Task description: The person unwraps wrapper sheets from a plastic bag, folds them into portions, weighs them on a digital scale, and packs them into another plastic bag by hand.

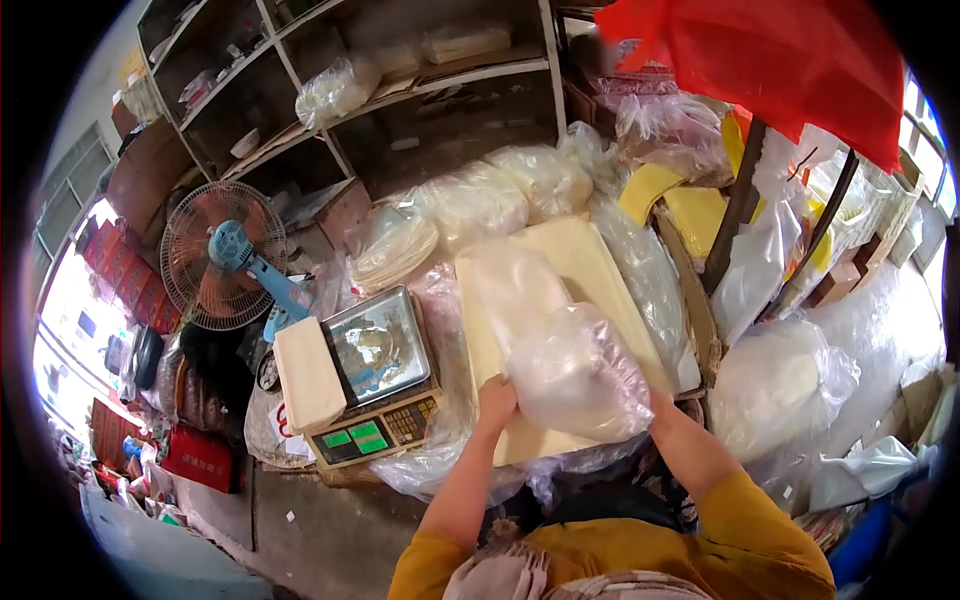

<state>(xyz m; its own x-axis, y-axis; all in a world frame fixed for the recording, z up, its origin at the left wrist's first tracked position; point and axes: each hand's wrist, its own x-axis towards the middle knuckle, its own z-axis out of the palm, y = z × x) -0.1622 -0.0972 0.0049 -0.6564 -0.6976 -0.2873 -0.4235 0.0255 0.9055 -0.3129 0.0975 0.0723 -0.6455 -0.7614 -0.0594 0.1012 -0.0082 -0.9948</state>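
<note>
A clear plastic bag [570,385], puffed out and crinkled along its right edge, lies in front of me. My left hand [497,398] is closed on its left edge. At its right edge is my right hand [657,404], closed on the plastic, with most of the fingers hidden. A flat, pale pinkish stack [520,285] extends away from the bag; I cannot tell how far it reaches inside. Both rest over a large cream sheet or stack of sheets [610,275].
Left of the hands stands a digital scale [375,345] with a folded pale stack [308,372] on it. Behind it is a blue fan [232,247]. Filled plastic bags [470,205] line the back below shelves [450,75]. Red plastic [770,65] hangs upper right.
</note>
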